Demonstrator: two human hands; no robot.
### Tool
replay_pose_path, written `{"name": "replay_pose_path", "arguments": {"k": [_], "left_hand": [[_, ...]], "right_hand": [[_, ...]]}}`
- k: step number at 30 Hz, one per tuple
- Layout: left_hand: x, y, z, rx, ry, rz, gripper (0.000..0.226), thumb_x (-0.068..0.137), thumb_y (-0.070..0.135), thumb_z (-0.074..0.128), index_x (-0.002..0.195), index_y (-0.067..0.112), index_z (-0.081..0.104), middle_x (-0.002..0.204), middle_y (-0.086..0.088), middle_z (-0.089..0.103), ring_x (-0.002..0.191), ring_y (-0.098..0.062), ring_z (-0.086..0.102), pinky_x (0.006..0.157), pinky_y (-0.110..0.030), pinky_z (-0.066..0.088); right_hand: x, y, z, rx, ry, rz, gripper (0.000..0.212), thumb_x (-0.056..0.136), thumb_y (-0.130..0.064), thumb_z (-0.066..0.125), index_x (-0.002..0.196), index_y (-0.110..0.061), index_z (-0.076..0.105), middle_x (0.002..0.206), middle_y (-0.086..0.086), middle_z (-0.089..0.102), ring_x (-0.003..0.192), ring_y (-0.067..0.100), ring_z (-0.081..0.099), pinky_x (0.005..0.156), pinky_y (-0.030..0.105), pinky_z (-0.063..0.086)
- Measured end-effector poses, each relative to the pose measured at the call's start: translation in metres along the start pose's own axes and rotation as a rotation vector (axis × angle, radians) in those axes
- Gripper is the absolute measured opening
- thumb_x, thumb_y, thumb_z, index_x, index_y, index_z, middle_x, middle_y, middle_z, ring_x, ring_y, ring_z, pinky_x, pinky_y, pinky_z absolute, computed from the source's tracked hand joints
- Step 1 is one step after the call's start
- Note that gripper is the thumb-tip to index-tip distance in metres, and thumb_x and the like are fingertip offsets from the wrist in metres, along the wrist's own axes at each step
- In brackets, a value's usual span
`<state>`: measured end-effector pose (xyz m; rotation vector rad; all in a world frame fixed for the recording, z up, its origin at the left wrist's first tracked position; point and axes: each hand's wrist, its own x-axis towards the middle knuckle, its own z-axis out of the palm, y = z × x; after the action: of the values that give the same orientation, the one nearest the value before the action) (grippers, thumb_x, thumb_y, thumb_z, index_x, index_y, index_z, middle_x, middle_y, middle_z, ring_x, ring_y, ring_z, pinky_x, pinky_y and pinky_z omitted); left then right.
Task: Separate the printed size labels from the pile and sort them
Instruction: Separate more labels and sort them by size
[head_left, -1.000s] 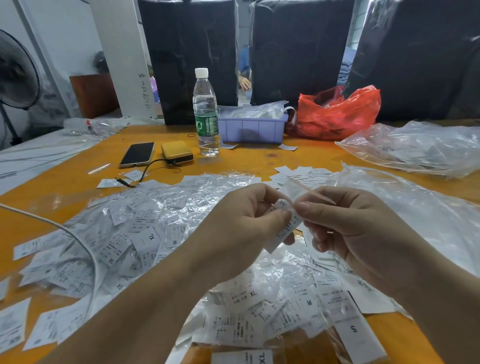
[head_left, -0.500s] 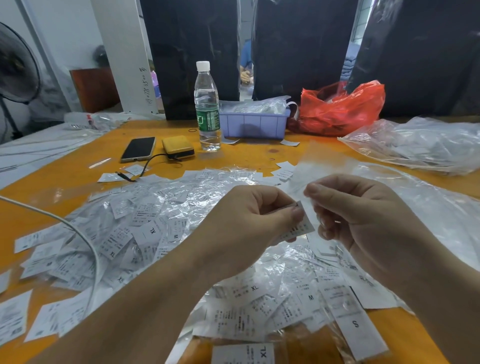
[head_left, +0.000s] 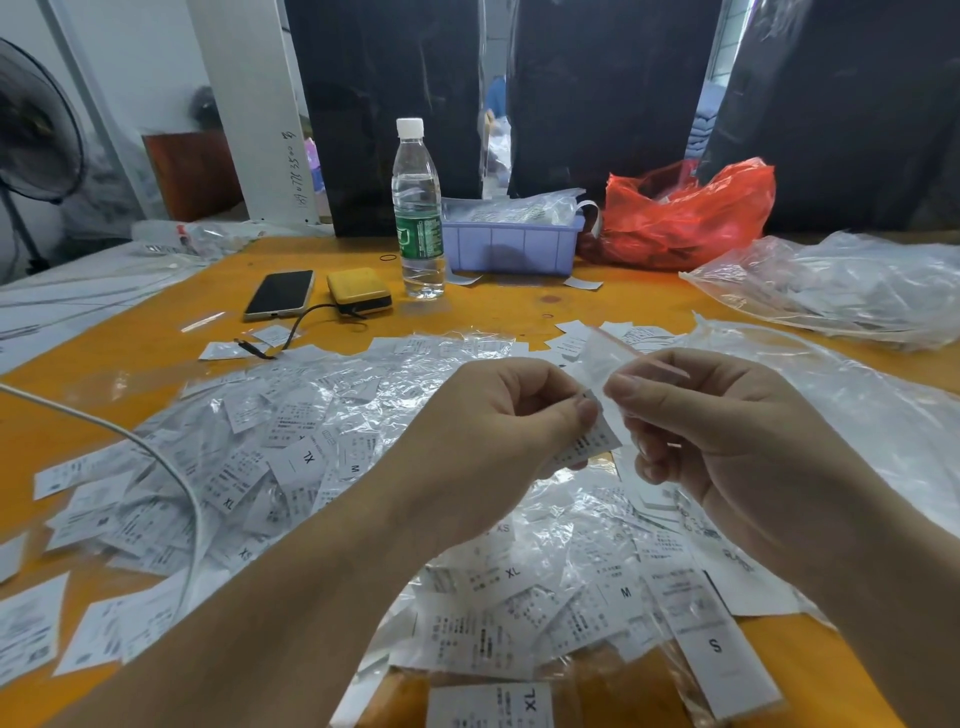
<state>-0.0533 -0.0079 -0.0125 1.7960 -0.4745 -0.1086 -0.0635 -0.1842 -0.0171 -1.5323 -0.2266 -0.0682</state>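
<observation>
A wide pile of white printed size labels, many in small clear sleeves, covers the orange table in front of me. Above the pile, my left hand pinches a small printed label between thumb and forefinger. Close to its right, my right hand pinches a thin clear plastic sleeve that sticks up and to the left. The two hands' fingertips nearly touch. Labels marked XL, M and S lie near the front edge.
A water bottle, a phone and a yellow power bank with a cable stand behind the pile. A purple bin and a red bag sit at the back. Clear bags lie right. A white cable crosses left.
My hands have drawn slightly apart. The label has come out of the clear sleeve: my left hand keeps the label, my right hand keeps the sleeve.
</observation>
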Motion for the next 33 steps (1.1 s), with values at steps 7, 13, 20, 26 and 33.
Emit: {"name": "replay_pose_path", "arguments": {"k": [7,13,20,26,33], "left_hand": [[0.0006,0.0002,-0.0011,0.020,0.038,0.022,0.012,0.093,0.021,0.064,0.086,0.015,0.073,0.065,0.002,0.069,0.061,-0.009,0.057,0.057,-0.020,0.045],[-0.0002,0.0008,-0.0004,0.029,0.065,0.016,0.011,0.092,0.020,0.065,0.086,0.014,0.072,0.073,-0.007,0.071,0.063,-0.010,0.059,0.057,-0.018,0.047],[-0.0004,0.0013,-0.0004,0.010,0.037,0.006,0.009,0.092,0.022,0.066,0.088,0.017,0.073,0.079,-0.011,0.071,0.065,-0.011,0.059,0.059,-0.020,0.047],[0.0003,0.0007,-0.0019,0.008,0.053,0.021,0.009,0.092,0.021,0.066,0.086,0.018,0.073,0.070,-0.001,0.071,0.063,-0.009,0.060,0.055,-0.017,0.047],[0.0005,0.0010,-0.0016,0.034,0.095,0.029,0.009,0.090,0.026,0.068,0.085,0.019,0.073,0.074,0.002,0.072,0.064,-0.008,0.062,0.055,-0.017,0.048]], "right_hand": [[-0.0010,-0.0001,0.0009,0.007,-0.072,0.026,0.014,0.064,-0.023,0.074,0.072,-0.012,0.071,0.058,0.003,0.051,0.050,0.012,0.045,0.047,0.021,0.041],[-0.0021,-0.0005,0.0003,-0.043,-0.081,0.026,0.019,0.066,-0.024,0.072,0.073,-0.007,0.070,0.059,0.004,0.055,0.052,0.013,0.047,0.048,0.022,0.042],[-0.0010,0.0000,-0.0002,-0.048,-0.021,0.012,0.014,0.068,-0.025,0.071,0.068,-0.011,0.069,0.060,0.005,0.057,0.052,0.014,0.048,0.049,0.024,0.042],[-0.0011,0.0008,0.0007,-0.063,-0.081,0.022,0.016,0.066,-0.025,0.072,0.070,-0.010,0.070,0.060,0.004,0.056,0.051,0.012,0.048,0.047,0.021,0.043],[-0.0007,-0.0004,0.0012,-0.061,-0.100,0.038,0.012,0.065,-0.024,0.072,0.068,-0.013,0.072,0.059,0.003,0.056,0.051,0.012,0.048,0.047,0.022,0.043]]}}
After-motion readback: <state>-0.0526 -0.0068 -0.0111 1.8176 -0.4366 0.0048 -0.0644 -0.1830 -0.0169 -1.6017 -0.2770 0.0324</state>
